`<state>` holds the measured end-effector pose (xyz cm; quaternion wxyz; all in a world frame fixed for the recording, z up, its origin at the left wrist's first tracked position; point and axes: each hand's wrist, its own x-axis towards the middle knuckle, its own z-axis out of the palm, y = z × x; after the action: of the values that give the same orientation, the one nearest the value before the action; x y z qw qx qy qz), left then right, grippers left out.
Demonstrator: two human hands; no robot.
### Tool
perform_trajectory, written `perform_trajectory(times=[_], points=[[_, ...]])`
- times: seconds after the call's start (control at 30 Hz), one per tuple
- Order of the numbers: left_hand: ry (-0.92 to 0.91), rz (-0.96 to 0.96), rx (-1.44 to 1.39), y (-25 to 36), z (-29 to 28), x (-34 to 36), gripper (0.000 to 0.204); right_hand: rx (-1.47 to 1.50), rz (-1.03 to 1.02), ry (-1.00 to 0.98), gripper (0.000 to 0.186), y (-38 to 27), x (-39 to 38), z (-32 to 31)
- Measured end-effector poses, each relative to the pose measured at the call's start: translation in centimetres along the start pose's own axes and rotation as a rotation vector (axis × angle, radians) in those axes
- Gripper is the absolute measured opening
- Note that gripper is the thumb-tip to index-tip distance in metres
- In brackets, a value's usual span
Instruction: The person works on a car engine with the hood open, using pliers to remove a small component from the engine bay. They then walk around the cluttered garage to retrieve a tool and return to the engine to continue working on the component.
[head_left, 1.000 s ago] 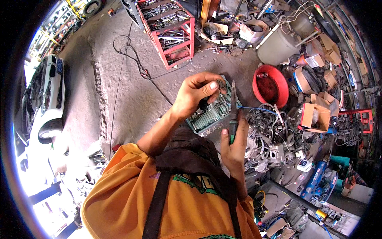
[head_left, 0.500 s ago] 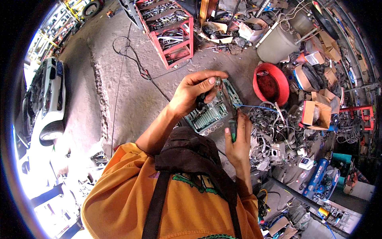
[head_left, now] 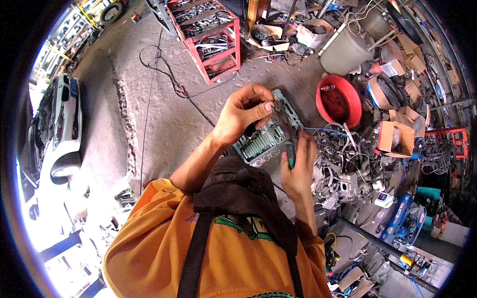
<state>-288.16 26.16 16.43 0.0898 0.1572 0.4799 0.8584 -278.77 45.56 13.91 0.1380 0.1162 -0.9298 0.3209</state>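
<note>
My right hand is closed round the green-and-black handle of a ratchet wrench. Its metal shaft slants away up and left toward my left hand. There the thumb and forefinger pinch at the wrench's far end, on a small metal piece that the fingers mostly cover. Below both hands an open green socket set case lies on the floor, with rows of sockets and tool slots in it. My left hand hides part of the case.
A red basin stands beyond the case to the right. Ahead is a red tool rack full of hand tools. Loose metal parts are heaped on the right. A black cable crosses the floor; a white car stands at the left.
My left fingers have curled in and shifted slightly down at the wrench's end, covering the shiny metal piece seen before. The right hand keeps its grip on the handle.
</note>
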Motion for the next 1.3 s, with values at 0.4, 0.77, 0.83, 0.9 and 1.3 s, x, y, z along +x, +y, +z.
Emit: perform_trajectory(times=[0.4,0.77,0.83,0.9,1.3], points=[[-0.053,-0.044,-0.038,-0.2,-0.3,-0.2,0.019,0.012,-0.119,0.080,0.074,1.4,0.7,-0.2],[-0.048,-0.005,-0.091,-1.0,0.1,-0.4,0.021,0.138,-0.068,0.033,0.080,1.0,1.0,1.3],[-0.017,-0.002,-0.057,-0.9,0.2,-0.5,0.020,0.135,-0.048,0.019,0.080,0.8,0.8,1.5],[0.020,-0.012,-0.016,-0.7,0.4,-0.6,0.019,0.119,-0.023,0.013,0.080,0.5,0.6,1.9],[0.011,-0.001,0.009,-0.5,0.0,-1.4,0.020,0.104,-0.038,0.097,0.073,-0.2,0.4,3.2]])
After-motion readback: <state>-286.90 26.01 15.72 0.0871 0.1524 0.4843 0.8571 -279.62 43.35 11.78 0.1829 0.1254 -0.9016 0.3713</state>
